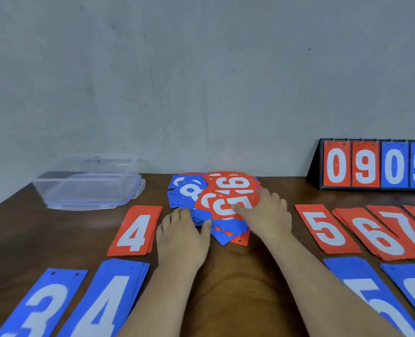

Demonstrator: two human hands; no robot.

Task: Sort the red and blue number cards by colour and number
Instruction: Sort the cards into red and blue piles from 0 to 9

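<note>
Around the mixed pile, sorted stacks flank both hands.

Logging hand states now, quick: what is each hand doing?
Left hand: open, resting against the mixed card pile.
Right hand: open, fingers flat on the top red card.
</note>
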